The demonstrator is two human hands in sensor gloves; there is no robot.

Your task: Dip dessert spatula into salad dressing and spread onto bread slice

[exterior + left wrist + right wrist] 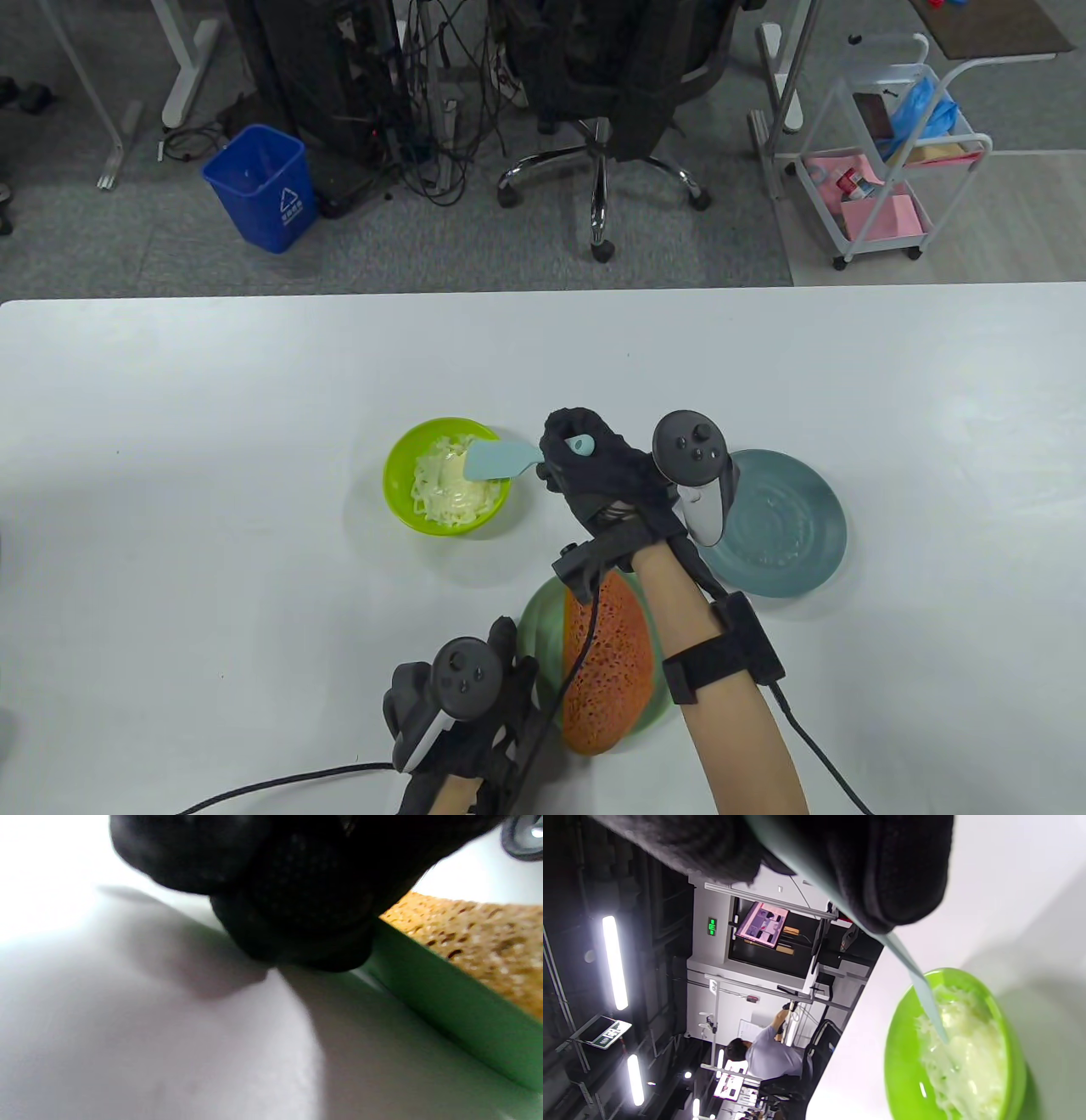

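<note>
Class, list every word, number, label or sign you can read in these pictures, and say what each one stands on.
No text reads clearly.
Blue bin: white recycling symbol, the characters beneath too small to read.
Green lit sign on the far wall: too blurred.
Bowl, spatula, plates, bread: no markings visible.

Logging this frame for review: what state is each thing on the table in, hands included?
Spatula: blade tip in the dressing.
Green bowl: holds dressing.
Bread slice: on green plate, unspread.
Blue plate: empty.
Right hand: grips spatula.
Left hand: beside green plate, empty.
</note>
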